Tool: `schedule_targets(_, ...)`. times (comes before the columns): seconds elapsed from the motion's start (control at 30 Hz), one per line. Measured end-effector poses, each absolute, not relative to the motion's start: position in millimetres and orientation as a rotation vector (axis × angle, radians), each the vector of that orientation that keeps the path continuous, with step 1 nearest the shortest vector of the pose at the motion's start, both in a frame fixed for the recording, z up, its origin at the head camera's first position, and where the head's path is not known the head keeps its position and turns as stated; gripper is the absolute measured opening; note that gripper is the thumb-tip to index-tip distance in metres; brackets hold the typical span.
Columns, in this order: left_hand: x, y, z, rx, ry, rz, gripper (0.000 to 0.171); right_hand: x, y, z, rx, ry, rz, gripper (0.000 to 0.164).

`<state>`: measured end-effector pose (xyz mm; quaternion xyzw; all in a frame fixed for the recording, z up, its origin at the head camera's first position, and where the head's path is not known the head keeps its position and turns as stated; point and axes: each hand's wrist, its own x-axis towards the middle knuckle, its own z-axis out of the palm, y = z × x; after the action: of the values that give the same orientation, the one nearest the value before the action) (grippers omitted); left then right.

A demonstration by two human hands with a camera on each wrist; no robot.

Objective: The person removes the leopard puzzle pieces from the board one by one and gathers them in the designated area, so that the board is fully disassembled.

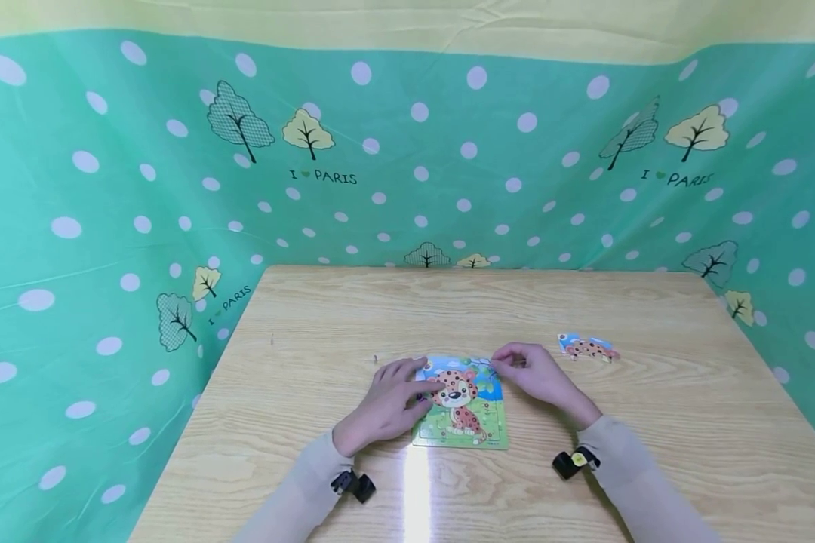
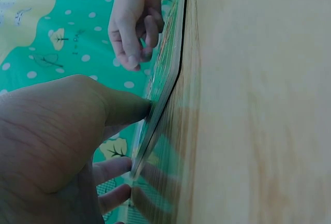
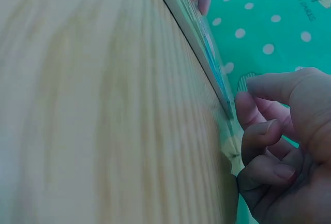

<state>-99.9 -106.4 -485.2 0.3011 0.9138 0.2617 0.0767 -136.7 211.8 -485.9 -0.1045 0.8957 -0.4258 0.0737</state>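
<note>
A jigsaw puzzle (image 1: pixel 484 419) with a spotted leopard cub on a green and blue ground lies flat on the table. My left hand (image 1: pixel 387 403) rests across its left side, fingers spread and fairly straight, the index finger over the cub's face. In the left wrist view, the left thumb (image 2: pixel 126 107) touches the board's edge. At the puzzle's upper right corner is my right hand (image 1: pixel 531 373), its fingers curled. The right wrist view shows the thumb and index finger of this hand (image 3: pixel 295 115) close together right by the corner, with nothing visible between them.
To the right and farther back on the wooden table (image 1: pixel 652 422) lie loose puzzle pieces (image 1: pixel 589 347) with spotted fur and blue sky. Behind the table hangs a green dotted cloth (image 1: pixel 441 181). Each sleeve carries a black wrist device (image 1: pixel 355 485).
</note>
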Motion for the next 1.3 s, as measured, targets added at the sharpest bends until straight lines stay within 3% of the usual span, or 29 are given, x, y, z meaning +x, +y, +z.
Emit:
schedule_targets(0.6,-100.4,-105.7,-486.7,0.891,2.734,0.776,0.038,-138.5,176.7,-483.7,-0.356,2.74,-1.13,0.009)
schedule_targets(0.9,-101.1,-106.6,-486.4,0.915,2.746,0.763,0.038,-138.5,159.9,-479.3,-0.187,2.828,-0.998,0.028)
schedule_targets(1.3,-100.2,-105.6,-485.1,0.906,2.752,0.781,0.038,-139.9,158.2,-482.8,-0.145,2.85,-1.034,0.018)
